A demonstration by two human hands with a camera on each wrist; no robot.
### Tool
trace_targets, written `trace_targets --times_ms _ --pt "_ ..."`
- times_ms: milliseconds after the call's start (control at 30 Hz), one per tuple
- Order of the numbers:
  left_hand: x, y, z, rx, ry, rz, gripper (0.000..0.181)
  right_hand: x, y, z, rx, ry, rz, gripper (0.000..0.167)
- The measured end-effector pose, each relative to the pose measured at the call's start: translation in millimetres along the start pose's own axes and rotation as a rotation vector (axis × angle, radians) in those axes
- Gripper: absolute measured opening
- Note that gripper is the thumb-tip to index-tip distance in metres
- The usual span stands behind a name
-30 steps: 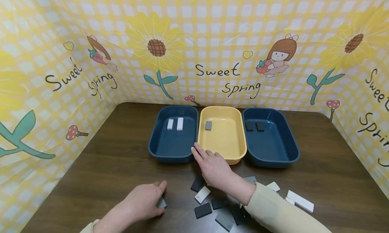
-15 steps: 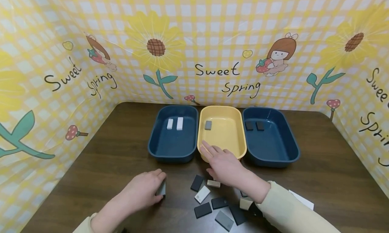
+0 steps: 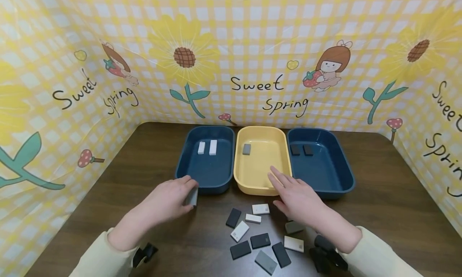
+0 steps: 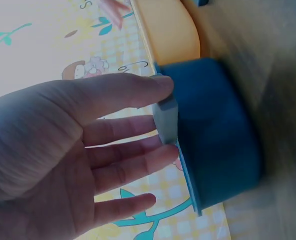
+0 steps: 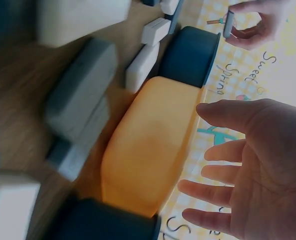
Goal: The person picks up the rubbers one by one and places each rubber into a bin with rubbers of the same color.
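Note:
My left hand (image 3: 164, 198) pinches a grey block (image 3: 192, 196) by its ends, just off the near-left corner of the left blue tray (image 3: 203, 172). The left wrist view shows the same grey block (image 4: 166, 120) between thumb and fingers. Over the near right edge of the yellow tray (image 3: 249, 186) my right hand (image 3: 303, 198) is spread, holding nothing; its fingers (image 5: 207, 190) are extended and apart in the right wrist view. Loose blocks lie below it, among them a white block (image 3: 260, 209), a black block (image 3: 234, 218) and a grey block (image 3: 266, 262).
Two white blocks (image 3: 213, 147) lie in the left tray, one grey block (image 3: 246, 149) in the yellow tray. The right blue tray (image 3: 323, 168) holds two black blocks (image 3: 308, 150). A patterned cloth (image 3: 267, 48) stands behind the brown table (image 3: 144, 160).
My left hand has moved forward with its grey block, up toward the left tray. My right hand has shifted right across the yellow tray's near side, uncovering several blocks.

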State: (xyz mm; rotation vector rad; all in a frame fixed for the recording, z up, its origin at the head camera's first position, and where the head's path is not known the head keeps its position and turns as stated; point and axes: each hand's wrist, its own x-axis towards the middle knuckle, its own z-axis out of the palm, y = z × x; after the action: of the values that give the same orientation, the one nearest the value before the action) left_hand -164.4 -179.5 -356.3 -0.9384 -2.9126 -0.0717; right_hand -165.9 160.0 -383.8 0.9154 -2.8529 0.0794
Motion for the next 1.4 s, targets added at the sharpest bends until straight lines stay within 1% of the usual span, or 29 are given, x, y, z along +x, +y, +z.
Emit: trace_targets --times_ms 100,167,267,400,467,567,700,767,867,933,1033,1100,1200,1300,1400 --pt "9.8 -2.3 -2.9 -0.031 -0.01 0.011 0.041 -9.9 6.4 1.1 -0.03 0.019 -0.007 0.07" --pt "18.6 -3.2 -4.3 -0.067 -0.023 0.02 0.041 -15.8 10.7 2.8 -0.053 0.037 -0.012 0.069" --pt "34.9 -3.8 -6.4 -0.168 -0.046 0.03 0.041 -23.1 16.4 5.2 -0.067 0.05 0.004 0.071" --pt "58.5 -4.9 -7.8 -0.28 -0.045 0.052 0.044 -28.5 21.2 8.7 -0.058 0.015 0.056 0.075" --pt "70.4 -4.9 -7.4 -0.298 -0.035 0.064 0.046 -30.1 22.1 11.1 -0.051 -0.003 0.072 0.075" --pt "90.1 -2.6 -8.4 -0.311 -0.034 0.074 0.047 -31.6 22.9 13.9 -0.046 -0.007 0.076 0.075" --pt "125.2 1.6 -12.1 -0.312 -0.048 0.098 0.046 -32.2 25.2 14.7 -0.056 0.031 0.067 0.071" --pt "144.7 4.2 -13.1 -0.297 -0.064 0.096 0.045 -31.5 26.0 14.6 -0.059 0.049 0.064 0.07" --pt "171.5 9.5 -12.8 -0.251 -0.101 0.073 0.045 -29.8 25.5 14.8 -0.057 0.057 0.066 0.069" --pt "186.9 13.9 -10.0 -0.198 -0.132 0.051 0.045 -28.7 24.5 15.4 -0.054 0.053 0.07 0.069" --pt "206.7 20.3 -3.6 -0.095 -0.175 0.052 0.046 -27.6 23.0 16.3 -0.05 0.049 0.075 0.068" --pt "217.6 23.8 2.2 -0.011 -0.194 0.073 0.045 -27.1 22.3 16.5 -0.05 0.051 0.077 0.068" --pt "231.1 28.8 9.4 0.107 -0.224 0.121 0.043 -26.8 21.6 16.6 -0.054 0.054 0.078 0.068" --pt "241.7 34.6 13.9 0.19 -0.259 0.153 0.038 -27.0 21.2 15.7 -0.057 0.056 0.08 0.067" --pt "250.3 42.8 13.9 0.237 -0.288 0.156 0.028 -27.5 21.2 14.1 -0.057 0.064 0.083 0.067"
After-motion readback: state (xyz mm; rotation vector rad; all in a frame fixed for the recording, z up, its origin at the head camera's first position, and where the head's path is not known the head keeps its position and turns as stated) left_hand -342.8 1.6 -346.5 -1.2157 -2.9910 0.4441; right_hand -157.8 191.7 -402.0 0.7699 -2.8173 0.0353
